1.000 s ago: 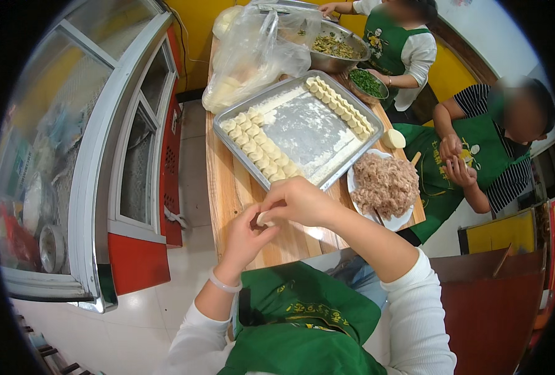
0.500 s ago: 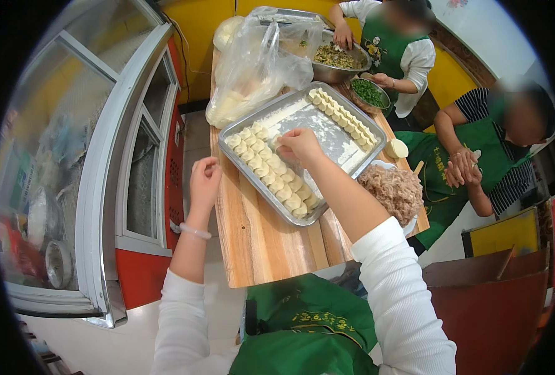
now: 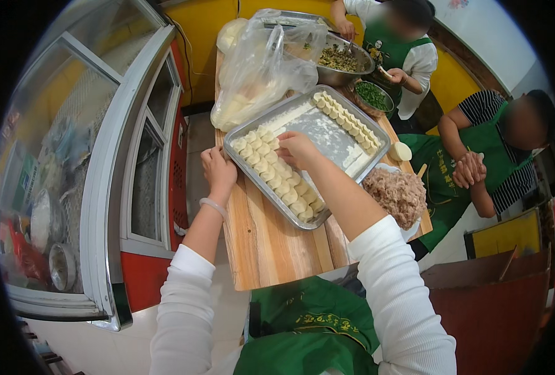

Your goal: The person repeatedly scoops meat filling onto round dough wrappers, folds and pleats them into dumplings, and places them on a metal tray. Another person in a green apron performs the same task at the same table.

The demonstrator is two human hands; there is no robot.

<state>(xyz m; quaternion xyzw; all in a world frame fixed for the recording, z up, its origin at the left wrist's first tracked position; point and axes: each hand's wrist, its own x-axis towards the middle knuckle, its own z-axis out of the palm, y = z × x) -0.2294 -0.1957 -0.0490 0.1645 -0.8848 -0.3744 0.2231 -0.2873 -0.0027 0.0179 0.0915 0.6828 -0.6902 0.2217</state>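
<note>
White ribbed-knit sleeves (image 3: 407, 300) end partway along both forearms (image 3: 335, 190). A green cloth apron (image 3: 302, 359) bears yellow lettering (image 3: 332, 322). A pale, smooth, ring-shaped bracelet (image 3: 212, 206) circles the left wrist (image 3: 222, 192).

Head-worn view — steeply downward (wide fisheye)

Pale pleated dumplings (image 3: 274, 172) line the left edge of a rectangular metal tray (image 3: 333, 134); a pinkish mince heap (image 3: 395, 197) sits at the near-right corner of the tan wooden tabletop (image 3: 268, 259).
</note>
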